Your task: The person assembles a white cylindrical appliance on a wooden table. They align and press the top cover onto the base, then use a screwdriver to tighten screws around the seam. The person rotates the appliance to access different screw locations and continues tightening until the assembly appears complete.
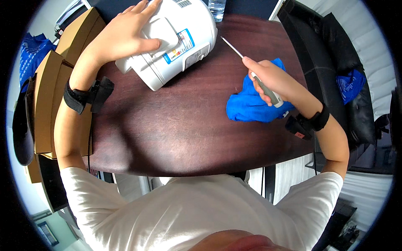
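A white rice cooker (197,29) with a blue-edged label lies tipped over at the far left of the table. My left hand (125,35) holds it from the left, thumb and fingers spread over its white casing; the fingertips reach the picture's top edge. In my right hand (272,79) is a screwdriver (232,46) with a grey and white handle. Its metal shaft points to the far left, toward the cooker, and its tip is apart from it. Beneath that hand a crumpled blue cloth (247,104) rests on the table.
The dark reddish-brown table (180,129) has a curved near edge. A clear container of water (217,10) stands at the far side, close to the cooker. Cardboard boxes (48,100) flank the table on the left. A black sofa (326,71) with a blue bag (351,85) is on the right.
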Demonstrator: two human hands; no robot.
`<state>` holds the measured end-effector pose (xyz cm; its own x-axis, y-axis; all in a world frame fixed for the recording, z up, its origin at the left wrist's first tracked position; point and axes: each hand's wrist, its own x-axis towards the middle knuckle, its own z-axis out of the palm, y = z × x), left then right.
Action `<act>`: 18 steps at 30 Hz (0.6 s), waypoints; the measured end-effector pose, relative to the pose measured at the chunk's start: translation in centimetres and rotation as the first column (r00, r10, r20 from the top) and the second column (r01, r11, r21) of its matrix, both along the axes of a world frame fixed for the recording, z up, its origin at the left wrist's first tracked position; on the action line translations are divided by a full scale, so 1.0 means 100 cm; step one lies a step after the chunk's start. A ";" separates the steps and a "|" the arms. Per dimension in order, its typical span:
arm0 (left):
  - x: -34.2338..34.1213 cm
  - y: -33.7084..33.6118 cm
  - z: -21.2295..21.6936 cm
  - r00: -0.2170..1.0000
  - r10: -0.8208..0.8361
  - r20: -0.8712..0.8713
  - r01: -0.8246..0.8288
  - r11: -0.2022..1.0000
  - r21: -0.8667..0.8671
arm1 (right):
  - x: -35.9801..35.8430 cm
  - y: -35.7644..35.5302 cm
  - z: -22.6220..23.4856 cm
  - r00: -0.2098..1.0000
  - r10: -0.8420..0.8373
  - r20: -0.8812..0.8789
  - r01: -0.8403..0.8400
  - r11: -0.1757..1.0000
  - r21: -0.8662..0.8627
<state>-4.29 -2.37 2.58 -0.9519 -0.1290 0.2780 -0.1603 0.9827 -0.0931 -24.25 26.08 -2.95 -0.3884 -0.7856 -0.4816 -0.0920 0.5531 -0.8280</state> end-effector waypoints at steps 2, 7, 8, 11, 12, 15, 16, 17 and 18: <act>-0.001 -0.007 0.002 1.000 -0.007 0.004 0.007 1.000 0.011 | -0.002 -0.002 0.001 1.000 0.023 0.000 -0.023 1.000 -0.021; -0.007 -0.013 -0.009 0.999 -0.050 0.013 0.050 0.999 -0.009 | -0.004 -0.006 -0.026 1.000 -0.005 -0.017 0.002 0.982 -0.190; -0.007 -0.012 -0.010 0.999 -0.043 0.021 0.043 0.999 0.019 | -0.004 -0.012 -0.028 0.994 -0.022 -0.106 -0.004 0.972 -0.236; -0.008 -0.012 -0.009 0.999 -0.031 0.045 0.028 0.998 0.060 | -0.014 -0.037 -0.035 0.960 -0.076 -0.270 -0.027 0.933 -0.359; -0.009 -0.017 -0.008 0.998 -0.033 0.052 0.031 0.999 0.045 | -0.019 -0.047 -0.035 0.947 -0.095 -0.306 -0.036 0.918 -0.395; -0.015 -0.015 -0.002 0.993 -0.096 0.073 0.088 0.990 0.109 | -0.020 -0.066 -0.033 0.923 -0.100 -0.371 -0.072 0.904 -0.422; -0.017 -0.013 0.000 0.989 -0.128 0.077 0.115 0.982 0.149 | -0.020 -0.071 -0.032 0.915 -0.089 -0.393 -0.102 0.893 -0.439; -0.016 -0.013 -0.001 0.991 -0.115 0.074 0.110 0.991 0.070 | -0.018 -0.073 -0.031 0.910 -0.071 -0.409 -0.118 0.901 -0.418; -0.016 -0.013 -0.001 0.990 -0.122 0.076 0.115 0.990 0.085 | -0.018 -0.076 -0.033 0.915 -0.073 -0.398 -0.116 0.895 -0.432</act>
